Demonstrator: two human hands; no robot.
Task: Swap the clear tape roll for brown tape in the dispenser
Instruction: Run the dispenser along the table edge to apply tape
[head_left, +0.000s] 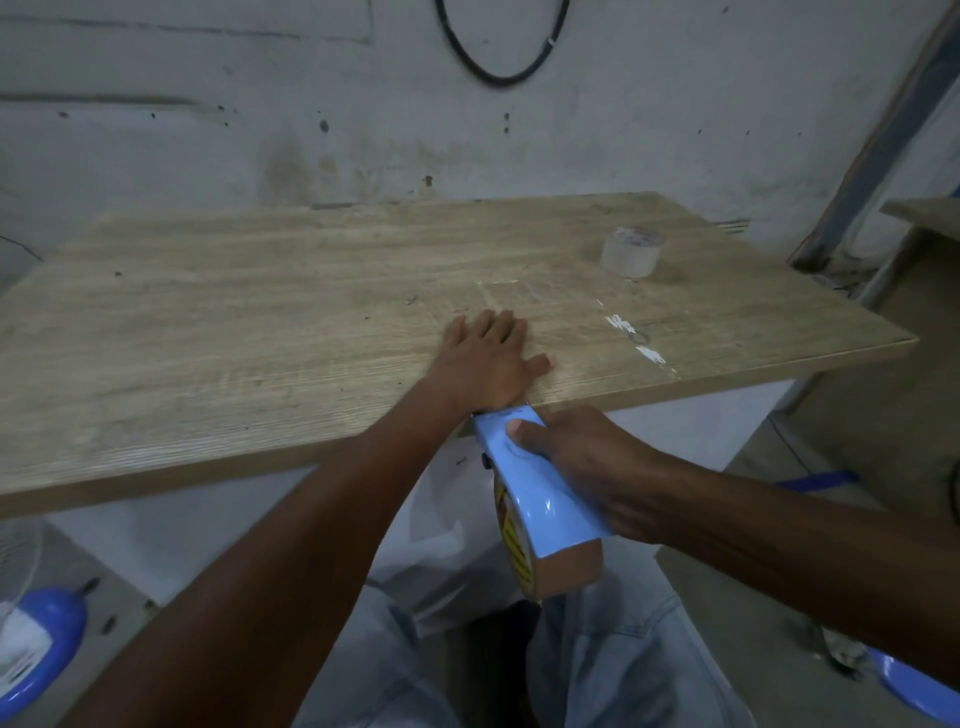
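Observation:
A light blue tape dispenser (530, 483) hangs just below the front edge of the wooden table (260, 312), its head touching that edge. A brown tape roll (563, 571) sits in it, at its lower end. My right hand (576, 457) is shut on the dispenser, thumb on top. My left hand (488, 358) lies flat on the tabletop right above the dispenser's head, fingers spread, holding nothing. A clear tape roll (631, 251) stands alone at the table's far right.
White paint smears and a small metal ring (641, 338) mark the table's right front. A stained wall (467, 130) backs the table, with a black cable loop hanging on it. A blue fan base (36, 644) stands on the floor at lower left. My lap is below the table edge.

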